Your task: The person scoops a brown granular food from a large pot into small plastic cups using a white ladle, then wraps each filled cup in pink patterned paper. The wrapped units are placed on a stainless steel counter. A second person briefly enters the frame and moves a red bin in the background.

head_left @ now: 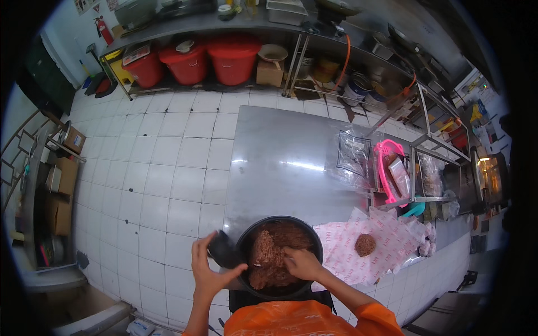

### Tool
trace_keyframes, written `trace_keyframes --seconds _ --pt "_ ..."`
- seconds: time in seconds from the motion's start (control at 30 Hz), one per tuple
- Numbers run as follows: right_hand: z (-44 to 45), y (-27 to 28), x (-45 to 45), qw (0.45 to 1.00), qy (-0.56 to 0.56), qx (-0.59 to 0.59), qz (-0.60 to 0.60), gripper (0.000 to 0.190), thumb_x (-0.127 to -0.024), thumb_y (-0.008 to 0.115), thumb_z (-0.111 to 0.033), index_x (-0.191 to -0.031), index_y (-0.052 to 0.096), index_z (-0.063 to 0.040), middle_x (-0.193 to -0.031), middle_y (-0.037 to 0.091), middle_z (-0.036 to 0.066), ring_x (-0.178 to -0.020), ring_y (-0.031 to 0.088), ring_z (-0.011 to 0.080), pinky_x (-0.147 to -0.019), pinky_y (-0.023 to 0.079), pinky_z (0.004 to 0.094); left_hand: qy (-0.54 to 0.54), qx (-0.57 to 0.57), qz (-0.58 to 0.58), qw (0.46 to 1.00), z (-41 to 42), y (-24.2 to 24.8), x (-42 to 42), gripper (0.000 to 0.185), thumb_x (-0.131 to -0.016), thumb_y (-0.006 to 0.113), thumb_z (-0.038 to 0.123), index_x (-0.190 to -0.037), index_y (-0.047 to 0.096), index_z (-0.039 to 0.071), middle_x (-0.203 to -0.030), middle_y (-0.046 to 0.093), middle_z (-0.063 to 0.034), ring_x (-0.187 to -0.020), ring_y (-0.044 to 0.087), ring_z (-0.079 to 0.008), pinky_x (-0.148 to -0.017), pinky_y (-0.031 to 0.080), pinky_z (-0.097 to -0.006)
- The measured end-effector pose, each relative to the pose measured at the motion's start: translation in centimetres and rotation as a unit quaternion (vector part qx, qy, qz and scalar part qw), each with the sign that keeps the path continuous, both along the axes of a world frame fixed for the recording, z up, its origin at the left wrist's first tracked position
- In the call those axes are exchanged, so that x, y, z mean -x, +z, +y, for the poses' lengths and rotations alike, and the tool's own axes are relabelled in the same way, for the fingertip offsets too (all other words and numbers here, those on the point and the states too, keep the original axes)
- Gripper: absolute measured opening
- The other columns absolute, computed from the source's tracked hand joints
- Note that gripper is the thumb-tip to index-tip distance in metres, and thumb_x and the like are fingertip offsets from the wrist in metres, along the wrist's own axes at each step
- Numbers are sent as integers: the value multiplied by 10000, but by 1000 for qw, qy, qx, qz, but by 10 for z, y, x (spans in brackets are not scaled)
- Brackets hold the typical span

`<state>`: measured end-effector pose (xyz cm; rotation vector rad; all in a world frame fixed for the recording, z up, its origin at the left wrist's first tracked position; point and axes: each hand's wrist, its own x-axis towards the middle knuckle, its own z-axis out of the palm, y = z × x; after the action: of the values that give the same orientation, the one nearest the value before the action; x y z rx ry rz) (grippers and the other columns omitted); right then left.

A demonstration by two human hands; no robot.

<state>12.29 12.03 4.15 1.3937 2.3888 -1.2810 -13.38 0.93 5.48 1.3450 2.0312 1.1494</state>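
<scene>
My left hand [206, 264] grips a small black bowl [225, 250], tilted at the left rim of a large round black pot [322, 256]. Cooked reddish-brown rice [269, 248] fills the pot, heaped towards its left side. Inside the pot, my right hand [302, 263] has its fingertips at the rice; whether they hold anything is hidden. A small pale glint shows in the rice left of those fingers. To the right, a round mound of the same rice [365, 245] rests on printed white-and-pink wrapping paper [336, 252].
The pot stands at the near edge of a steel table [273, 168]. Clear plastic bags [353, 155], a pink basket [382, 172] and a metal rack frame [414, 168] occupy its right side. Red lidded bins [233, 59] stand under the far counter [189, 29]. Cardboard boxes [63, 176] are at the left.
</scene>
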Motion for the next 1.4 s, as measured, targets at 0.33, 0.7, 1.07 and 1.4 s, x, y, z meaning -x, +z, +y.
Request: trace_keyframes --seconds 0.33,0.7,1.07,1.4 --pt "-75 20 9 971 -29 -229 -66 519 -849 561 -16 -1323 423 147 -1035 565 258 -966 637 384 -696 594 419 -55 85 2 995 13 -11 -91 959 -587 940 164 -1378 426 -7 -1258 518 -226 -1147 561 -414 -955 505 -450" --pt "-66 61 -28 994 4 -106 1 768 -769 530 93 -1487 258 118 -1127 472 264 -1029 555 415 -880 514 444 -72 36 -53 995 16 -24 -93 986 -525 933 86 -1368 425 39 -1283 483 -191 -1239 494 -387 -1058 435 -445" --pt "31 103 -45 991 98 -73 -60 191 -907 674 -362 -1011 654 -203 -754 700 70 -760 675 260 -793 355 402 -253 48 -146 955 28 -10 -55 1021 -563 928 86 -1428 386 79 -1391 491 -153 -1306 507 -307 -1111 427 -411" --pt "46 56 -21 984 148 -99 -9 361 -793 747 -541 -864 707 -190 -763 705 23 -750 649 232 -786 318 379 -339 -13 -127 932 30 -3 -60 948 -596 924 57 -1394 411 67 -1371 526 -153 -1274 547 -299 -1086 438 -383"
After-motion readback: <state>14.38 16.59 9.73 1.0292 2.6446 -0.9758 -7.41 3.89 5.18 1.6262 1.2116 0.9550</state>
